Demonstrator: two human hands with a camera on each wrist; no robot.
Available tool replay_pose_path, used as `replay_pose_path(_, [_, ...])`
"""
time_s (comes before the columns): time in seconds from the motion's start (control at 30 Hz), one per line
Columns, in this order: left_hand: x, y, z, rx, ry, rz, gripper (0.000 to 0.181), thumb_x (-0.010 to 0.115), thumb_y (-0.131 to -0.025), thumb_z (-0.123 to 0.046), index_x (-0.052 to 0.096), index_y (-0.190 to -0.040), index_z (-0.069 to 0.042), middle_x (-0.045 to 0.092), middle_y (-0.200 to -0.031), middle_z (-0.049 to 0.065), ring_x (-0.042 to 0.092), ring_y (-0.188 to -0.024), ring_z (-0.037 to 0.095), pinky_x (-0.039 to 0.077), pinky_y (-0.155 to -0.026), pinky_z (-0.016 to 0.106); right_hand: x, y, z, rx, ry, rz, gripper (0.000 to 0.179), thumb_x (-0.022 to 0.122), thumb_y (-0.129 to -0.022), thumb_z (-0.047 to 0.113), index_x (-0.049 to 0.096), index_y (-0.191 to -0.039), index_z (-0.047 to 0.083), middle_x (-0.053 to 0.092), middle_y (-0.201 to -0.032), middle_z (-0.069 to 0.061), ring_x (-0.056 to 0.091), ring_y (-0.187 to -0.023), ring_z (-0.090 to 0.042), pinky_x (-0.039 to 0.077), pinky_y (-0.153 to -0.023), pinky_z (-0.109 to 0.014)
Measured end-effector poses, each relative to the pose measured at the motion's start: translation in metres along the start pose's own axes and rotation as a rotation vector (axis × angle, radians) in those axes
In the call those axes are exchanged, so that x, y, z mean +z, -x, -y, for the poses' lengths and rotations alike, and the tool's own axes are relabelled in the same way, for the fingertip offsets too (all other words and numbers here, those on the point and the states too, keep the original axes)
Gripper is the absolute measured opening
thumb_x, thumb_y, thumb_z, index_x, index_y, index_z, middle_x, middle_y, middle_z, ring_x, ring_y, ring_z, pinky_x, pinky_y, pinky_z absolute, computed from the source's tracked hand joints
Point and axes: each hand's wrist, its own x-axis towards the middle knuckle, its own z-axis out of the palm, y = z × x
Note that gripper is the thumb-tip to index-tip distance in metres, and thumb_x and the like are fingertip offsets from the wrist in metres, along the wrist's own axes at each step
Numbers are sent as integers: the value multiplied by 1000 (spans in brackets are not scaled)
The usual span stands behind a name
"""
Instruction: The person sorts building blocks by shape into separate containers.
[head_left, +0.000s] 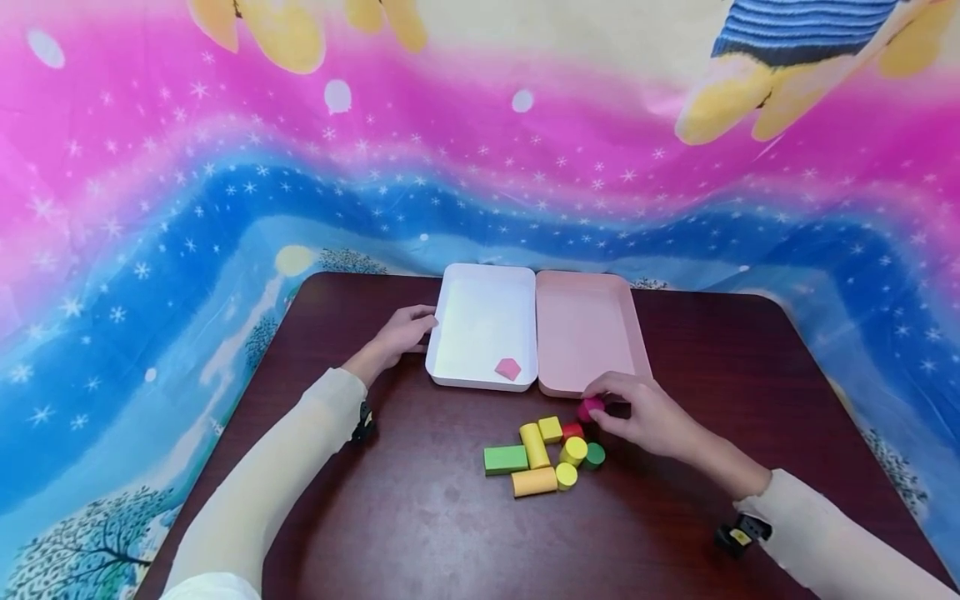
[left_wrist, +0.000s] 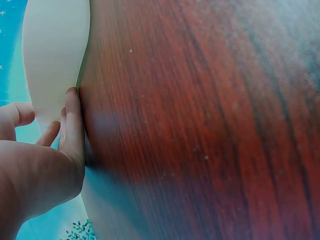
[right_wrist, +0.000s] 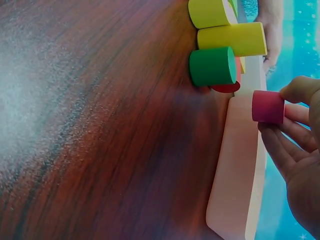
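My right hand pinches a magenta cylinder block between thumb and fingers. The block is held up off the table, close to the near edge of the pink tray. My left hand touches the left side of the white tray, its fingers fairly straight against the outer wall. Inside that tray, near its front right corner, lies a pink pentagon block. Just left of the right hand is a group of blocks, among them a red block, a green cylinder and a yellow cube.
The two trays stand side by side at the back of the dark wooden table. Also in the group are a green rectangular block, an orange cylinder and several yellow cylinders. A patterned cloth hangs behind the table.
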Motion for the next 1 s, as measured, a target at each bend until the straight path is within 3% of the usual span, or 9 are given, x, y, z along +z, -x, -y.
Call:
replay_pose_path(0.13, [1,1,-2,14,-9,2,52,53,-109,-24,47,-160,-13,59,-146,12,61,-129,29,58,-101,49,-3,-1,2,-8,-3,-9,31,84,-92,9,73,-115,26,71,-108,13,66,-100,-7,63,-91,-38])
replay_pose_path(0.4, [2,3,-3,12,-14,-5,52,54,-109,-23,47,-159,-12,58,-146,12,61,-129,29,58,-101,49,-10,-9,1,-13,-79,-23,25,82,-92,3,74,-114,12,71,-108,6,68,-99,-11,65,-85,-45])
replay_pose_path(0.73, [-1,3,-3,5,4,6,52,54,-110,-24,47,-159,-12,58,-145,12,60,-130,29,57,-103,50,-18,-17,0,-32,-33,-50,24,84,-91,6,75,-112,15,72,-105,9,67,-96,-10,65,-82,-40])
replay_pose_path(1.0, [-6,3,-5,-24,41,41,52,56,-110,-24,47,-160,-13,58,-146,13,59,-133,30,57,-104,49,-19,-23,1,-11,23,-61,25,86,-91,13,77,-115,15,72,-107,10,67,-97,-10,64,-85,-45])
